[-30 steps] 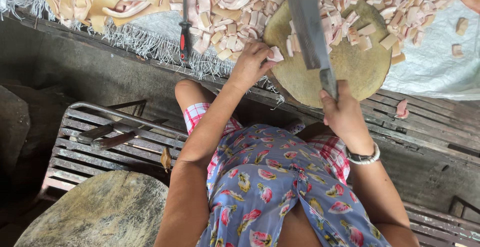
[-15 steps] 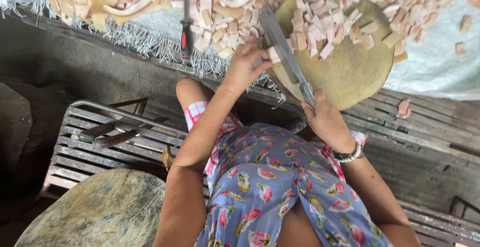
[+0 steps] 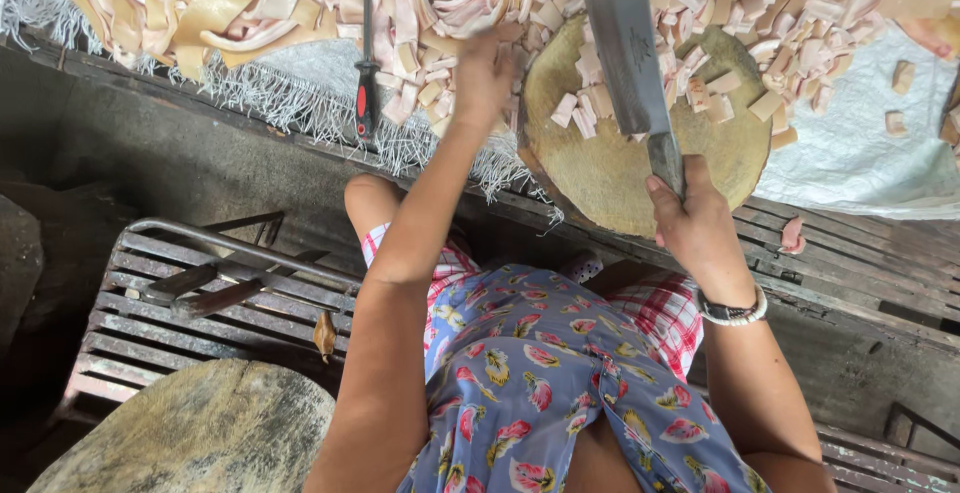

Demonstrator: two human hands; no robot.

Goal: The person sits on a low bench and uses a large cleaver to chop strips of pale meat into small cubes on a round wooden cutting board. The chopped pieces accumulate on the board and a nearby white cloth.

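While the right hand (image 3: 695, 228) is wrapped tight around the handle of a broad steel cleaver (image 3: 628, 48), the blade stands raised over the round wooden chopping block (image 3: 620, 168), its flat side toward the camera. Small pale cubes of cut pork skin and fat (image 3: 720, 83) lie scattered on the far part of the block. Beside the block, the left hand (image 3: 485, 78) reaches into the heap of pale uncut strips (image 3: 420, 13) (whether its fingers pinch a piece cannot be told). A red-and-black handled sharpening rod (image 3: 366, 53) lies on the fringed white cloth (image 3: 300, 103) covering the tabletop. Another round wooden block (image 3: 190, 433) sits low at the near left.
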